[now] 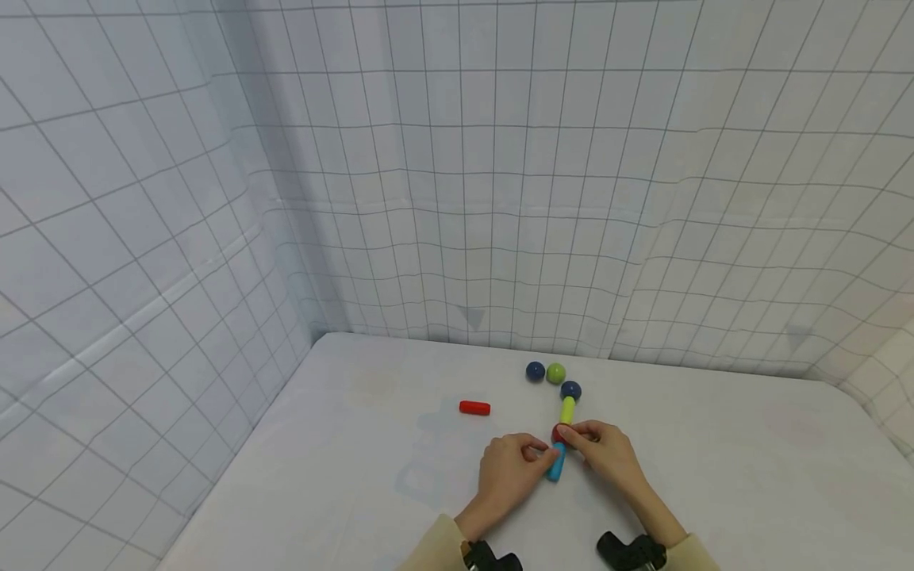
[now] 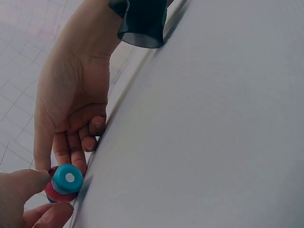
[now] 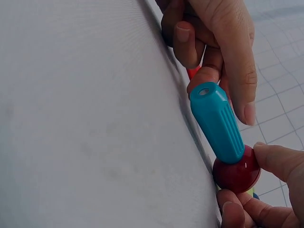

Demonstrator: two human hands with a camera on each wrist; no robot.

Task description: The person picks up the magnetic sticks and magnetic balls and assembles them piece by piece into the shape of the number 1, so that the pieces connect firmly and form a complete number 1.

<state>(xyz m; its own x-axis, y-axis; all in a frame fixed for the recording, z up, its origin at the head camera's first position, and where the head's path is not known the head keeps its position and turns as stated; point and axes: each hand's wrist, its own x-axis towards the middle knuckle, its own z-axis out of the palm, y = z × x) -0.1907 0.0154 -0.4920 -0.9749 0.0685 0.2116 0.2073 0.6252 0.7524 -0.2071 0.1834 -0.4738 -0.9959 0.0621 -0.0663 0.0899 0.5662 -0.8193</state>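
My right hand (image 1: 607,456) pinches a dark red ball (image 3: 237,173) between thumb and fingers. One end of a blue ridged rod (image 3: 216,121) meets this ball, and its free end points back towards me. My left hand (image 1: 508,469) is around that free end: its fingers lie behind the rod, while the thumb sits beside it with a thin gap in the right wrist view. Beyond the red ball a yellow-green rod (image 1: 567,410) runs to a dark blue ball (image 1: 570,389), all in one line. The left wrist view shows the blue rod (image 2: 68,179) end-on.
A red rod (image 1: 474,408) lies apart on the white table (image 1: 343,476), left of the line. Farther back, another dark blue ball (image 1: 535,371) and a green ball (image 1: 556,373) sit side by side. Grid-patterned white curtains (image 1: 457,198) stand behind and at the sides.
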